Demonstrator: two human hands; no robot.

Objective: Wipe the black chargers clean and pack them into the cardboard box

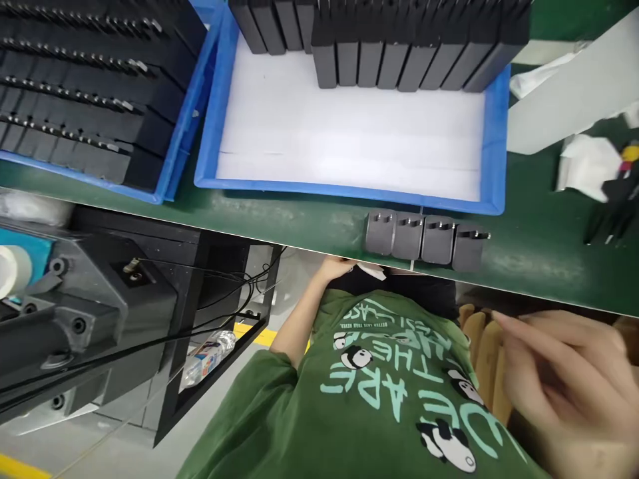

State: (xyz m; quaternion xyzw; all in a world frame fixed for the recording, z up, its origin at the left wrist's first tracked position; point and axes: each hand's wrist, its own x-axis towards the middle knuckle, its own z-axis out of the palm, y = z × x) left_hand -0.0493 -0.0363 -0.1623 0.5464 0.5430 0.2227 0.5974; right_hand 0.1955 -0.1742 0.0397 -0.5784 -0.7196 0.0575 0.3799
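My right hand (569, 379) is large and slightly blurred at the lower right, in front of the table's near edge. Its fingers are curled together in a pinch, and whatever may be between them is not visible. My left hand (337, 267) is low by the table edge, its fingers mostly hidden, close to a small white piece (372, 271). A row of several black plug-like adapters (408, 236) with metal pins lies on the green table (299, 223). Behind them, a blue tray (319, 189) lined with white holds more black adapters (419, 66) along its far side.
At the left another blue tray (74, 178) is packed with black adapters. Crumpled white paper (589, 166) and dark-handled tools (616, 199) are at the right. Below the table's left part are a black machine (114, 299), cables and a plastic bottle (207, 359).
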